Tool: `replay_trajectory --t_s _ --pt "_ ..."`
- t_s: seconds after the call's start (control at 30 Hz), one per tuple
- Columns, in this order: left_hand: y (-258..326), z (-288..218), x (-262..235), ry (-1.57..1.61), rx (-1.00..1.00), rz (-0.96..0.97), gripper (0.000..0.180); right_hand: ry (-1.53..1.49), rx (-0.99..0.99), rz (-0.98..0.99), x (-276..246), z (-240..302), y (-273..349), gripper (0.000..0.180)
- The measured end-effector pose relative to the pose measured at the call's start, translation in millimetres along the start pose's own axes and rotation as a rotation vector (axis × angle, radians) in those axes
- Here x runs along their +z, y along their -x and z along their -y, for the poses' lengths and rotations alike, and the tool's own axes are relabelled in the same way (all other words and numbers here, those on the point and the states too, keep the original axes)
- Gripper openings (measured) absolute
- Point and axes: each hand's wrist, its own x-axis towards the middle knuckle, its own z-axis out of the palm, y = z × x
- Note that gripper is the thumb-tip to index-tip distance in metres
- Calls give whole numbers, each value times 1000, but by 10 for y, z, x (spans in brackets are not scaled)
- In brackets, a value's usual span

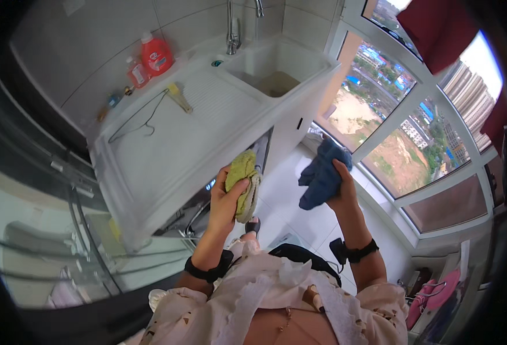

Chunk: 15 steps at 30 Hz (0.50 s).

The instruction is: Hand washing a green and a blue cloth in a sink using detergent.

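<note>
My left hand (225, 198) is closed around a folded yellow-green cloth (240, 172), with a paler layer showing along its right edge. In my right hand (346, 187) I grip a crumpled dark blue cloth (321, 177), its loose end hanging to the left. Both cloths are held up in front of my body, apart from each other. The left one is close to the front edge of the white washboard counter (207, 123); the right one is over the tiled floor, toward the window.
A wire hanger (140, 119) and a yellow-handled brush (178, 99) lie on the counter. Red bottles (157, 54) stand along the wall. The sink basin (279, 80) with a chrome faucet (232, 34) is at the back. Windows (400, 123) line the right, with pink slippers (440, 290) on a lower-right shelf.
</note>
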Motion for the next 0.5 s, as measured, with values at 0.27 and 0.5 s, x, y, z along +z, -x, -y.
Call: replay_trajectory --t_s 0.27,0.5 --pt "-1084 -293 -76 49 -28 -62 32 104 10 -42 680 220 -1737 26" --pt "-1484 -338 -153 97 -24 -181 30 249 21 -218 1021 419 -2877 33"
